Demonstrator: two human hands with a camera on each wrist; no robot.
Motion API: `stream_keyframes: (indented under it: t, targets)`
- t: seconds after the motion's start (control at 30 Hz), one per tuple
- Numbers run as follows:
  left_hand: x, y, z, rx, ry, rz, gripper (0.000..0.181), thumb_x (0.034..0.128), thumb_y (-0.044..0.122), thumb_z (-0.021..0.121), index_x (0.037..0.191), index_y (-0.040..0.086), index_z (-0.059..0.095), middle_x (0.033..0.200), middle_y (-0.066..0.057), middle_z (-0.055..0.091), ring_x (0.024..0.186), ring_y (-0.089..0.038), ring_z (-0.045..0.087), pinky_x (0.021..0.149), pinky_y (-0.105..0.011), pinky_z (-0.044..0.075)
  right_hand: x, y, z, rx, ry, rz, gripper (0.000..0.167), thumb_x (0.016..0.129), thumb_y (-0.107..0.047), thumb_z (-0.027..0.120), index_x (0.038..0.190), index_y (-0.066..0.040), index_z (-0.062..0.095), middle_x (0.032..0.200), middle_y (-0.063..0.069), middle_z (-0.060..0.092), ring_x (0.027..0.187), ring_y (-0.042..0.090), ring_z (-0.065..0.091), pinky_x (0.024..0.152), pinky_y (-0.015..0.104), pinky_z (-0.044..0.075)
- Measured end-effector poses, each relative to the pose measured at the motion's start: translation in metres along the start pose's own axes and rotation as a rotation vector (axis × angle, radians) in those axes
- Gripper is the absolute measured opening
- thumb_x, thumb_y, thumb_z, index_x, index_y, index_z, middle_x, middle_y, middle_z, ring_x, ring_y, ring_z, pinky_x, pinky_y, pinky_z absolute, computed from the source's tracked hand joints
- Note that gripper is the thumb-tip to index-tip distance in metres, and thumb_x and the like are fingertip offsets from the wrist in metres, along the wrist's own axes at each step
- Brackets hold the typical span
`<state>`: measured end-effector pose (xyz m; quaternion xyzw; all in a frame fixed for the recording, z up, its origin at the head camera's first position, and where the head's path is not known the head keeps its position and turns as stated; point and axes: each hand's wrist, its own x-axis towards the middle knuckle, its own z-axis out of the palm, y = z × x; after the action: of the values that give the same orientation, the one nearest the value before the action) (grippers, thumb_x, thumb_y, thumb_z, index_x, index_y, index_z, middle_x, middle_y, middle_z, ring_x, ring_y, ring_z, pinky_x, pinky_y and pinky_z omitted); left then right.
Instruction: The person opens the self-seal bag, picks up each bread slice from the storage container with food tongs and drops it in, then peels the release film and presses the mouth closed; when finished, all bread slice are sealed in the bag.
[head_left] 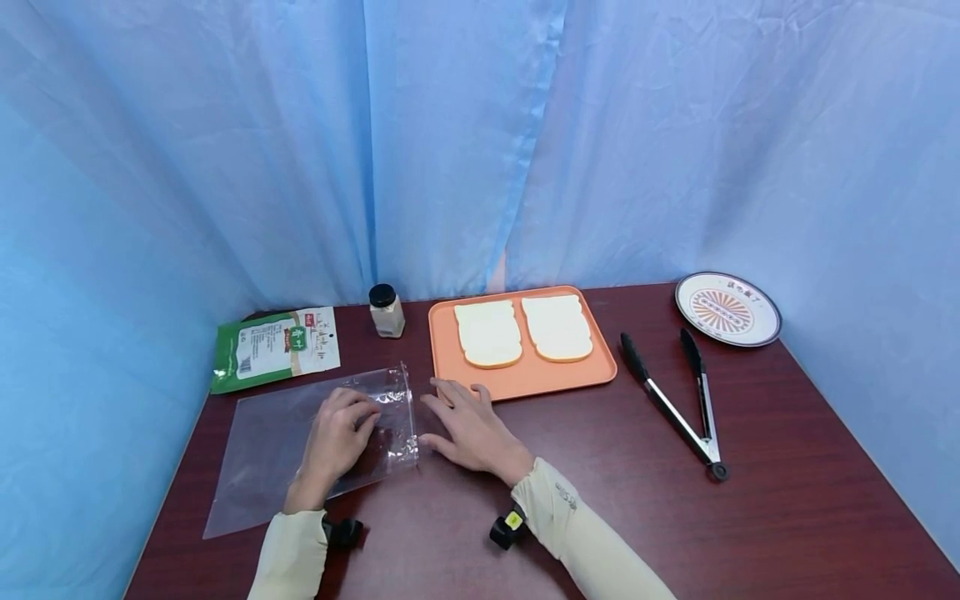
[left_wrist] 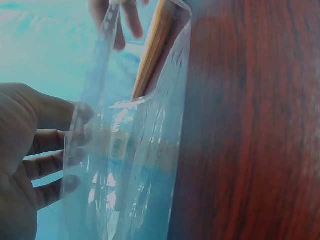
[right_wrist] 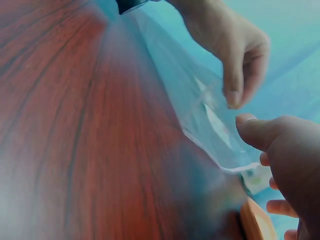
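A clear plastic zip bag (head_left: pixel 258 450) lies on the table at the left. My left hand (head_left: pixel 341 437) is over it, fingers curled near the bag's zip end, where thumb and fingertips seem to pinch the film. Through the film, those fingertips (left_wrist: pixel 75 182) show in the left wrist view. Just right of the bag's mouth is my right hand (head_left: pixel 472 425), its thumb and fingers spread apart. In the right wrist view, nothing sits between the right thumb (right_wrist: pixel 255 131) and fingers.
Behind the hands stands an orange tray (head_left: pixel 442 375) with two bread slices (head_left: pixel 489 333). A green packet (head_left: pixel 277 348) and a black-capped jar (head_left: pixel 387 312) are at the back left. Black-tipped tongs (head_left: pixel 675 421) lie open on the right, near a patterned plate (head_left: pixel 761 321).
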<state>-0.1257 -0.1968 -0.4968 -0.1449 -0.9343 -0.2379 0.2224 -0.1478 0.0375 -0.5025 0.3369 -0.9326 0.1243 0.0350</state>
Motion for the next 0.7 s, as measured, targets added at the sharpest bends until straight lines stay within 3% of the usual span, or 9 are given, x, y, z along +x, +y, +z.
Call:
stream_keyframes:
  t: [0.37, 0.7]
  targets:
    - [0.002, 0.002, 0.000, -0.018, -0.016, -0.007, 0.008, 0.0779, 0.002, 0.082, 0.084, 0.006, 0.080, 0.089, -0.008, 0.072, 0.092, -0.026, 0.063, 0.084, -0.047, 0.053, -0.039, 0.043, -0.026, 0.073, 0.110, 0.146, 0.060, 0.098, -0.051, 0.057, 0.146, -0.015, 0.050, 0.157, 0.013, 0.042, 0.144, 0.029, 0.042, 0.109, 0.060, 0.033]
    - [0.000, 0.002, 0.000, -0.020, -0.010, -0.008, 0.009, 0.0766, 0.002, 0.083, 0.084, 0.004, 0.080, 0.089, -0.008, 0.072, 0.090, -0.026, 0.063, 0.081, -0.047, 0.053, -0.082, 0.087, -0.050, 0.075, 0.200, 0.286, 0.060, 0.096, -0.045, 0.063, 0.145, -0.013, 0.050, 0.158, 0.014, 0.041, 0.143, 0.034, 0.043, 0.108, 0.063, 0.030]
